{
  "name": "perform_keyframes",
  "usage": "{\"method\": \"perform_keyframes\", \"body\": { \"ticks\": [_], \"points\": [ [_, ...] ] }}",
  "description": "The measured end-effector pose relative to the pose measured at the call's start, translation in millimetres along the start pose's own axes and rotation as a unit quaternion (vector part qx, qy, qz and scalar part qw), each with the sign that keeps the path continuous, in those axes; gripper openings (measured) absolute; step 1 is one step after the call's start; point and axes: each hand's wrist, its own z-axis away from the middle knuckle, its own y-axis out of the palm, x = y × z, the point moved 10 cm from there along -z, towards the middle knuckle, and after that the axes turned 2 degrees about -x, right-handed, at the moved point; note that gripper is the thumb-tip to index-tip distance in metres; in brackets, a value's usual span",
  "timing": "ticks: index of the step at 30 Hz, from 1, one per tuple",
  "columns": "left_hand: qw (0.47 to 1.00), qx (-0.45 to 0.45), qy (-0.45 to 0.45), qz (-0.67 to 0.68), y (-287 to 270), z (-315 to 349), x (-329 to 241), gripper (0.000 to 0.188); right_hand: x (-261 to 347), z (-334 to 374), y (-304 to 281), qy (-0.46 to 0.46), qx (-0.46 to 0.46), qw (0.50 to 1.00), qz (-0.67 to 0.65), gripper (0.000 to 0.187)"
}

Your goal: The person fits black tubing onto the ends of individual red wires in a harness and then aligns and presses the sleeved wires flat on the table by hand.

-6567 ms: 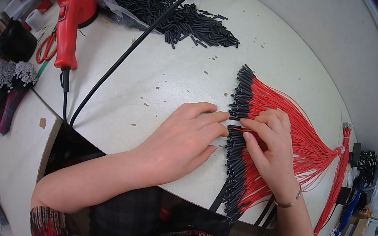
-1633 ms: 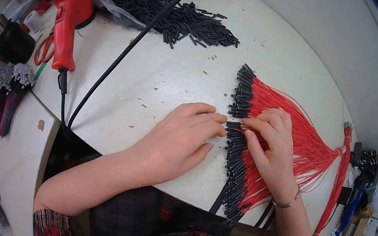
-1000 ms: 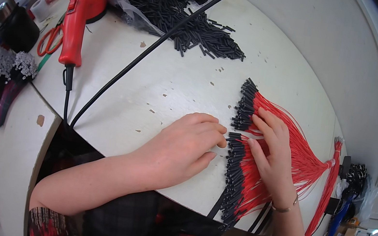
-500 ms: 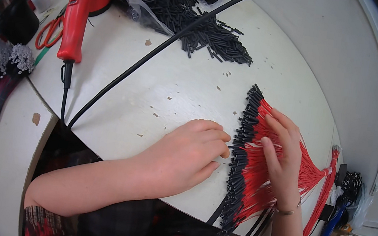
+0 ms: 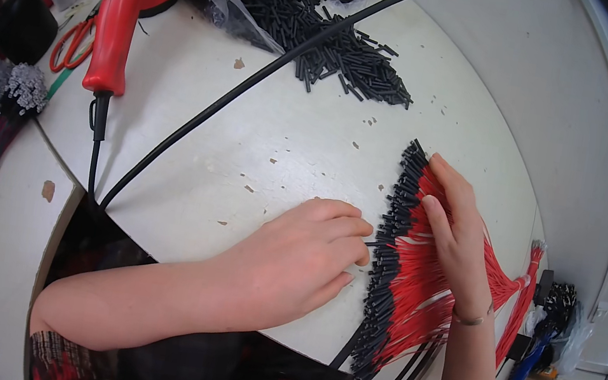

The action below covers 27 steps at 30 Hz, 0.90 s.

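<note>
Left hand (image 5: 302, 256) pinched a black sleeve (image 5: 373, 243); right hand (image 5: 455, 228) lay open, pressing red wires (image 5: 423, 286). A slip could have scattered the row.

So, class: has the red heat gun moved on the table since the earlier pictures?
No. The red heat gun lies by the orange scissors as before; only the camera has shifted.

Left hand (image 5: 298, 256) pinches a black sleeve (image 5: 373, 242) at the red wires (image 5: 423, 286) (fanned on the table (image 5: 263, 145)); right hand (image 5: 455, 228) rests on them.
</note>
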Motion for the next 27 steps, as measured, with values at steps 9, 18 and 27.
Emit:
{"method": "perform_keyframes", "body": {
  "ticks": [9, 18, 27],
  "points": [
    [1.000, 0.004, 0.002, -0.002, 0, 0, 1, 0.024, 2, 5, 5, 0.017, 0.028, 0.999, -0.002, 0.048],
    [1.000, 0.002, 0.003, 0.001, 0, 2, 0, 0.025, 1, 7, 7, 0.005, 0.027, 1.000, -0.007, 0.050],
    [1.000, -0.004, 0.014, -0.001, 2, 4, 0, 0.026, -1, 22, -3, 0.021, -0.003, 1.000, -0.016, 0.053]
  ]
}}
